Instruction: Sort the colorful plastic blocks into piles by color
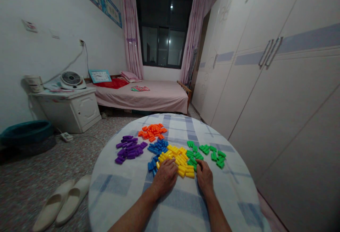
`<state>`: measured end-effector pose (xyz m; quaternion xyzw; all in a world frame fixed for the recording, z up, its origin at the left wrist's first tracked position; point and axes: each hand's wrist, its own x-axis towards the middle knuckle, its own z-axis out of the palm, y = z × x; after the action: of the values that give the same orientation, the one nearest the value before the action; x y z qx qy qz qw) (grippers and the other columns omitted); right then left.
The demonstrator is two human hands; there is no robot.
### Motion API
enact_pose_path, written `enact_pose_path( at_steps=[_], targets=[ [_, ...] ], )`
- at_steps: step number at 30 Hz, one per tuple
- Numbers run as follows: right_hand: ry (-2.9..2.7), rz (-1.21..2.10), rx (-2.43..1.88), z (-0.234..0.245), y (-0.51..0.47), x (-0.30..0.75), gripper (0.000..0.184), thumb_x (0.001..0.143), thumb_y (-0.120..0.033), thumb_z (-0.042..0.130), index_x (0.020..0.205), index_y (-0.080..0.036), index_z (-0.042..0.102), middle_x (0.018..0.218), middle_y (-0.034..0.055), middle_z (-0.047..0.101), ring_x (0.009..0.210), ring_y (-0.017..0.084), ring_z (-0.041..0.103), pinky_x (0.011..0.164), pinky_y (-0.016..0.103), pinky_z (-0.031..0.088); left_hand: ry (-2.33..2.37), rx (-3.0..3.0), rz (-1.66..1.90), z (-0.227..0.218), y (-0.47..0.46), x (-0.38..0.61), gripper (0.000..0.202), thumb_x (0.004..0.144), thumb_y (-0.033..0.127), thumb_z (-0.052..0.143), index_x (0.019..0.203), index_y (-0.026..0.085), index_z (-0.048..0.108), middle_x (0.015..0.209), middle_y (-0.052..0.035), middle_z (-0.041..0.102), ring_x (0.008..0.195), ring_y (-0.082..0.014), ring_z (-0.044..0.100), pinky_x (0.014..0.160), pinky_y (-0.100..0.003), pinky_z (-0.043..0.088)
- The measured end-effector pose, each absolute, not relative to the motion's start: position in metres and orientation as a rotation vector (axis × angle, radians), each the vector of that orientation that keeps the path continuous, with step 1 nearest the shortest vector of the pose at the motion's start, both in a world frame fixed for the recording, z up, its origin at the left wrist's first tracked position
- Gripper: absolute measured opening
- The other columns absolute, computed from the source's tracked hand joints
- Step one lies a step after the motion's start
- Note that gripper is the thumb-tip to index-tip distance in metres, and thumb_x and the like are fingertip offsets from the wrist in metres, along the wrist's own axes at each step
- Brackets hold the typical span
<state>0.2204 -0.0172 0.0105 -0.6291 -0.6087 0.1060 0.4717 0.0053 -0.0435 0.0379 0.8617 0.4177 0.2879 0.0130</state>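
Small plastic tube-like pieces lie in colour groups on a round table [119, 203] with a checked cloth. My left hand [166, 174] rests palm down on the near left of the yellow pieces [181, 158], fingers apart and slightly bent over them. Close by on its left are the blue pieces [158, 147]. My right hand [205, 176] is curled at the near edge of the green pieces [196, 154], thumb and fingers closed around the end of a green piece, partly hidden. Purple pieces [130, 148] and orange pieces [152, 131] lie farther left and back.
More green pieces [220, 158] lie to the right on the cloth. Beyond the table stands a bed [159, 95]. A tall wardrobe [265, 118] lines the right side. On the left are a cabinet [77, 111] with a fan [71, 79], a teal basin [26, 133] and slippers [63, 202].
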Motion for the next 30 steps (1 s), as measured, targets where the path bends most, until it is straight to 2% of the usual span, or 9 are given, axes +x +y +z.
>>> enact_pose_path(
  at_steps=[30],
  targets=[
    [-1.5, 0.283, -1.547, 0.0094, -0.0173, 0.2221, 0.039, 0.08, -0.033, 0.035, 0.098, -0.014, 0.064, 0.099, 0.01, 0.066, 0.094, 0.021, 0.061, 0.087, 0.034, 0.046, 1.261, 2.676, 0.935, 0.038, -0.0429, 0.0043, 0.015, 0.083, 0.013, 0.049, 0.094, 0.021, 0.055, 0.105, -0.0066, 0.064, 0.115, -0.0223, 0.052, 0.103, -0.042, 0.037]
  ],
)
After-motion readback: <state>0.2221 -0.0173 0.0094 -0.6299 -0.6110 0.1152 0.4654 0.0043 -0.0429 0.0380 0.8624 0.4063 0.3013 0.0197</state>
